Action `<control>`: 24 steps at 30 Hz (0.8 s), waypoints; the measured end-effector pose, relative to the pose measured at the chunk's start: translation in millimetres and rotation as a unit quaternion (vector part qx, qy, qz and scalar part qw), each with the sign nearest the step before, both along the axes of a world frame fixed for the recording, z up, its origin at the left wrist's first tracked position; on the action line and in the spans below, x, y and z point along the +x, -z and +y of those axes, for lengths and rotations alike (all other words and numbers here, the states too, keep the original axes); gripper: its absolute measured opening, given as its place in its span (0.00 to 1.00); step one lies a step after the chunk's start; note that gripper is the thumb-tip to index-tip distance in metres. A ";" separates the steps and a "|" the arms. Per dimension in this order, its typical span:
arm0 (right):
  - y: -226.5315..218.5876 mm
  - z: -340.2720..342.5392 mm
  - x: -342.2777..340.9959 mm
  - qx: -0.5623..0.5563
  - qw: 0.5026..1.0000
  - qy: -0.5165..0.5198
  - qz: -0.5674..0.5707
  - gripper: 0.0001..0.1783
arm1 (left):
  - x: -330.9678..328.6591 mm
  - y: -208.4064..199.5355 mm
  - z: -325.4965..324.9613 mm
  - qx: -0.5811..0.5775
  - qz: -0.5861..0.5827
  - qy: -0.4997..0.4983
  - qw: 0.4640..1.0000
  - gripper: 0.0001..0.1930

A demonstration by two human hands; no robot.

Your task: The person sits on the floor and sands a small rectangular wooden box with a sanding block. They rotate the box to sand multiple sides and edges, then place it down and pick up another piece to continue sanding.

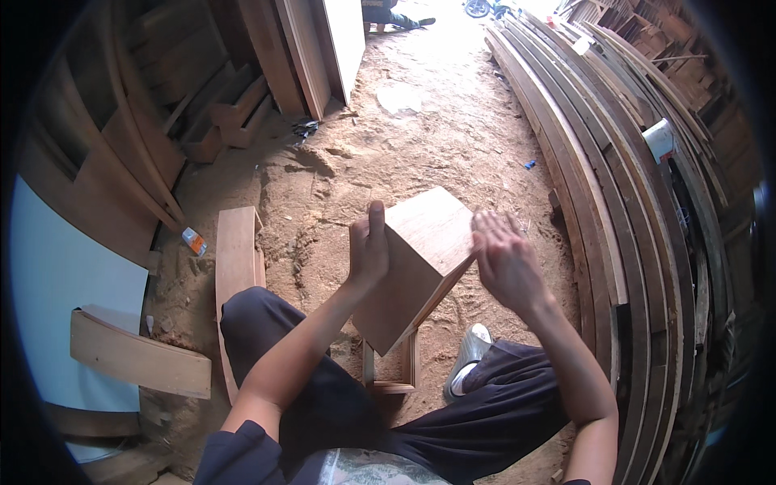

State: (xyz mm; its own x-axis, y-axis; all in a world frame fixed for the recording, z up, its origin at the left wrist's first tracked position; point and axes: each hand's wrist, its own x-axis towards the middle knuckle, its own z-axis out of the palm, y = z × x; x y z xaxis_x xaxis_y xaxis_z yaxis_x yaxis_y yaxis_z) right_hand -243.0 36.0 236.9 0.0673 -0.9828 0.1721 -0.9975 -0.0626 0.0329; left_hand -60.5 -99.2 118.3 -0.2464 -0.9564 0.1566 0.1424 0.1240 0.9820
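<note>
A pale wooden box, probably a drawer, is held tilted in front of me, one corner toward me. My left hand grips its left side, thumb pointing up along the edge. At the box's right edge is my right hand, back of the hand toward me. Its fingers are smeared by motion, so whether anything lies under them is hidden. Below the box, between my legs, an open wooden frame rests on the ground, partly covered by the box.
Long planks are stacked along the right. Beside my left knee lies a long wooden piece; a curved board is farther left. An orange-and-white packet lies on the sawdust-covered floor. Another person's leg shows far ahead.
</note>
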 end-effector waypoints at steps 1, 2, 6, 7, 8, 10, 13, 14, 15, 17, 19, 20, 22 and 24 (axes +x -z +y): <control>4.9 -0.8 -0.2 0.014 1.000 0.005 0.019 0.29 | 1.0 5.9 -5.6 -0.021 -0.005 0.004 1.000 0.42; 10.5 -0.8 3.0 0.028 0.999 0.010 0.038 0.28 | 1.3 11.3 -8.7 -0.017 -0.006 -0.001 1.000 0.42; -6.2 16.5 51.1 -0.080 0.990 -0.109 -0.034 0.24 | -7.3 5.9 -6.8 -0.021 0.003 -0.006 1.000 0.42; -3.0 10.0 35.8 -0.070 0.991 -0.111 -0.030 0.24 | -6.4 -0.3 -5.8 -0.033 0.006 -0.006 0.999 0.42; 2.9 4.2 17.8 -0.060 0.991 -0.113 -0.027 0.24 | -5.7 0.2 -5.9 -0.034 0.009 -0.004 0.999 0.41; 2.5 -3.4 -2.7 -0.047 0.998 0.030 -0.009 0.26 | -8.8 0.7 -8.0 -0.035 0.022 -0.004 0.999 0.41; 3.2 -1.5 17.5 -0.004 1.000 -0.007 -0.011 0.36 | -2.3 0.3 -10.3 -0.005 -0.010 0.017 1.000 0.40; -1.9 2.6 34.6 -0.030 0.998 -0.054 -0.013 0.36 | -3.2 2.9 -12.6 -0.001 -0.006 0.010 1.000 0.40; 1.2 9.0 48.0 -0.101 0.990 -0.100 0.019 0.27 | -6.3 4.7 -13.0 0.004 -0.003 0.009 1.000 0.41; -1.3 6.6 36.9 -0.079 0.991 -0.107 -0.011 0.26 | -9.8 9.1 -12.7 0.000 0.005 0.011 1.000 0.41; -3.3 -5.7 13.4 -0.040 0.998 -0.055 0.017 0.25 | -6.2 3.2 -12.1 -0.022 0.015 0.015 1.000 0.41; -7.8 -3.0 1.8 0.022 0.998 0.054 0.028 0.26 | -6.0 4.6 -13.2 -0.021 0.018 0.018 0.999 0.40; 0.8 -5.4 -0.9 0.056 0.995 0.073 -0.022 0.39 | -8.8 8.5 -16.8 -0.019 0.026 0.020 0.999 0.40; 11.5 6.1 23.6 -0.045 0.998 -0.045 0.017 0.40 | -8.7 12.4 -17.6 -0.011 0.018 0.010 1.000 0.40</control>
